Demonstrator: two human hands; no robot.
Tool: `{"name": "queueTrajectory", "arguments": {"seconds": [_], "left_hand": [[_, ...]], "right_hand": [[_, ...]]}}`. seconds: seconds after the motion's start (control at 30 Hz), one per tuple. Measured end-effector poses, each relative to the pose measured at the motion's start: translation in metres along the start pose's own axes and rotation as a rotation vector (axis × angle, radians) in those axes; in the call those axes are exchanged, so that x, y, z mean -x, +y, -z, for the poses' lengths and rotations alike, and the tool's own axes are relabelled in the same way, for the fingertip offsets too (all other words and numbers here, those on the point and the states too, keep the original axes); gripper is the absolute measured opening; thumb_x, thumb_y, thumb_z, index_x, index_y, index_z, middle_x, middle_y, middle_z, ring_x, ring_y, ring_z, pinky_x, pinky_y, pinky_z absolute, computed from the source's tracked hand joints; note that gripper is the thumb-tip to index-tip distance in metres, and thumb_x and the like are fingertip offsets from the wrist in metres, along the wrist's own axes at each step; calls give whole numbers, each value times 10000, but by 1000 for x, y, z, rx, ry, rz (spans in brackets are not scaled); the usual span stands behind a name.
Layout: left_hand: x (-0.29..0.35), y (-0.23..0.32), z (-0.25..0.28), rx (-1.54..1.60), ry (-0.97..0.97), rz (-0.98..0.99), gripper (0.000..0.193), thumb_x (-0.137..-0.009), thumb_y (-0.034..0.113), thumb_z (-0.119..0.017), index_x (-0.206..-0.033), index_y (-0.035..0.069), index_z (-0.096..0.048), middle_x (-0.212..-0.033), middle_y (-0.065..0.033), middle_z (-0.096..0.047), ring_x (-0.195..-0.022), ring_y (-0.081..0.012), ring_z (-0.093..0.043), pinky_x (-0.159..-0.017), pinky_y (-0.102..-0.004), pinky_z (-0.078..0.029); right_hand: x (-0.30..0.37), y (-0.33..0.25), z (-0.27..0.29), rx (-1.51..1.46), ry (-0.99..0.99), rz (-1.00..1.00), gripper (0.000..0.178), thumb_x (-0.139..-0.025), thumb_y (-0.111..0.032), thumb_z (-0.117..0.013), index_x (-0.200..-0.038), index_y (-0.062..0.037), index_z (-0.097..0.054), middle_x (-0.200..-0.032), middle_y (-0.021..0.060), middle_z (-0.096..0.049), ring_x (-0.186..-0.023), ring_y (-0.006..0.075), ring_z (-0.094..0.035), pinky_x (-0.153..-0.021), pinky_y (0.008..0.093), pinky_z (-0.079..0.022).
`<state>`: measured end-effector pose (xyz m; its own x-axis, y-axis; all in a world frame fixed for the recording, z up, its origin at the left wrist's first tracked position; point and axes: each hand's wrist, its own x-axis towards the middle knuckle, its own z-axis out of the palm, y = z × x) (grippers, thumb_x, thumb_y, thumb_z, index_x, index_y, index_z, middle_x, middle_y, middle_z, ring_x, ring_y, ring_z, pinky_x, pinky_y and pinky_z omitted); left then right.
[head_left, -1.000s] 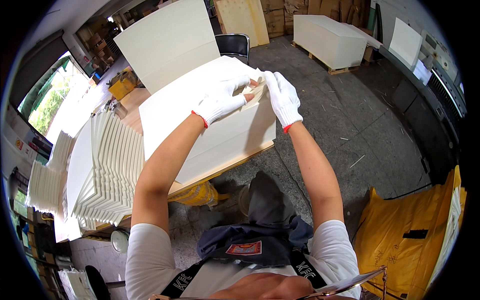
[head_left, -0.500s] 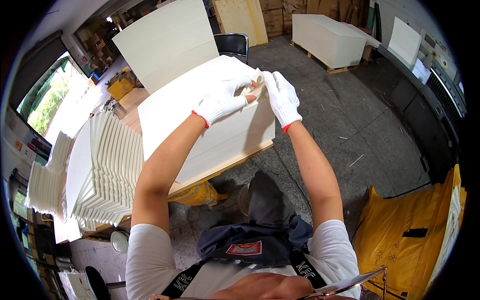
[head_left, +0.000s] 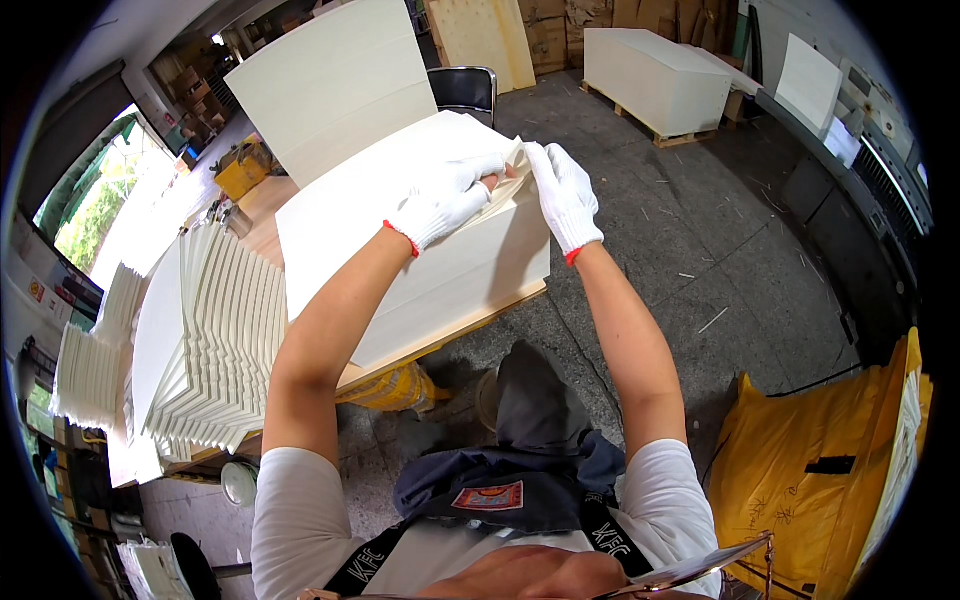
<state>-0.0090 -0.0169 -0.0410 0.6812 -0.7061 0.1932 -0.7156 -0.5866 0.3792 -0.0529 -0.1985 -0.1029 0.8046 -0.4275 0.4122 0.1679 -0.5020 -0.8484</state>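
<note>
A tall stack of large white paper sheets point(head_left: 400, 300) stands before me, its corner on the right bent upward. My left hand point(head_left: 448, 203), in a white knitted glove with a red cuff, rests over the top near that corner. Its bare thumb and fingertip are pinched at the curled sheets point(head_left: 508, 190). On the outer side of the corner, my right hand point(head_left: 566, 196), gloved the same way, is closed around the upturned edges. Its fingertips are partly hidden behind the paper.
Fanned piles of white sheets point(head_left: 215, 335) lie to the left. Behind the stack rises another tall pile point(head_left: 335, 85), beside a black chair point(head_left: 466, 92). A pallet load of white paper point(head_left: 655, 85) stands far right. Yellow wrapped material point(head_left: 810, 480) is at the near right.
My left thumb has drawn in toward the fingers, narrowing the gap at the curled sheets. My right hand has barely moved.
</note>
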Motion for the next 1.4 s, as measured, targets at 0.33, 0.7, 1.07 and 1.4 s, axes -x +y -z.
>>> {"name": "queueTrajectory", "arguments": {"seconds": [0.33,0.7,1.07,1.4], "left_hand": [[7,1,-7,55,88,-98,427,-887,148,-639,-1311,200,-637,-1001,-127,-729,-762,-221,-704,-747,-344,-567],[8,3,-9,-257,130,-155,356,-923,287,-570,-1246,169,-659,-1046,-102,-724,-897,-298,-707,-800,-399,-551],[-16,-7,-10,-232,87,-50,385,-925,297,-576,-1283,186,-663,-1195,-114,-703,-1034,-317,-683,-913,-400,-529],[1,2,-4,100,4,92,396,-924,257,-653,-1306,154,-670,-1127,-91,-716,-952,-169,-657,-897,-316,-506]], "right_hand": [[-1,1,3,-84,-46,-27,589,-984,-615,-440,-929,-57,-623,-873,192,-663,-856,386,-635,-777,442,-470],[4,12,37,636,-165,387,521,-964,-589,-513,-958,-95,-678,-839,144,-690,-832,336,-678,-739,446,-512],[-15,3,29,405,-166,382,509,-999,-567,-454,-984,-95,-644,-872,156,-667,-854,362,-645,-769,457,-486],[0,4,5,50,-29,33,538,-1018,-558,-380,-959,-78,-616,-907,201,-651,-925,426,-620,-805,482,-462]]}}
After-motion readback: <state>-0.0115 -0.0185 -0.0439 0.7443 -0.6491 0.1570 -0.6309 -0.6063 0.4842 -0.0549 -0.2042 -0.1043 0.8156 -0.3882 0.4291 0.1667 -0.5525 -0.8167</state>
